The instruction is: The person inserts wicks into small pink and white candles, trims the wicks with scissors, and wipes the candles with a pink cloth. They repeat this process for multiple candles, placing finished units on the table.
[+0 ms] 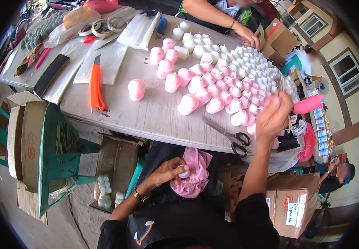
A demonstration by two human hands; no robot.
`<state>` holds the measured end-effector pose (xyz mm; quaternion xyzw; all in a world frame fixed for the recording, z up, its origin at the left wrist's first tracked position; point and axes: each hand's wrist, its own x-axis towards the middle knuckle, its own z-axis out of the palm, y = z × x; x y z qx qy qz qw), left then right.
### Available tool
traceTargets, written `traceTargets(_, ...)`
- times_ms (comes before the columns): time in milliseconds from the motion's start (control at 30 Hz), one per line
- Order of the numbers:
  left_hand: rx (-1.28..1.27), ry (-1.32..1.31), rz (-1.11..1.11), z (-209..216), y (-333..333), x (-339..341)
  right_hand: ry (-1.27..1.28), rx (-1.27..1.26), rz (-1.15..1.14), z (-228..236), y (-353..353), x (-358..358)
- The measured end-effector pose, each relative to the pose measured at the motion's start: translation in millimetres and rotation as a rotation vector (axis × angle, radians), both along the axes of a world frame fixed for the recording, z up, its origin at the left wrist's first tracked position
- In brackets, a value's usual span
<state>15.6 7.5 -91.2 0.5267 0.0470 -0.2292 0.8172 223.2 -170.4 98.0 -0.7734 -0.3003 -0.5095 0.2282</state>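
In the head view, the left hand pinches a white candle over a pink cloth on the lap, below the front edge of the table. The right hand curls its fingers beside pink candles; whether they grip anything, I cannot tell. Along that edge, room opens between scissors and an orange cutter.

We are noting dark lettering on a white label stuck to the cardboard box at near right. On the same box we are observing larger red print. At left we are logging round red marks on a carton; we are failing to resolve them. Stacked blue-and-white packs, far right, are showing us print too small to read.
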Motion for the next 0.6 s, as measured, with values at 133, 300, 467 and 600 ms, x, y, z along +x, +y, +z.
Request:
traceTargets(133, -0.029, -0.019, 0.034, -0.7, 1.7, 1.2, 0.373, -0.226, -0.460, 11.8, -9.9, 101.9)
traceTargets(300, -0.012, -0.016, 0.004, -5.4, 5.2, 7.1, 0.590, -0.256, -0.583, 16.4, -28.0, 148.6)
traceTargets(467, -0.119, -0.011, 0.003, -8.5, 6.4, 6.3, 0.383, -0.062, -0.260, 16.5, -27.5, 89.6)
traceTargets(600, -0.277, -0.025, 0.022, -10.3, 7.2, 4.3, 0.512, -0.074, -0.176, 3.8, -13.0, 29.3)
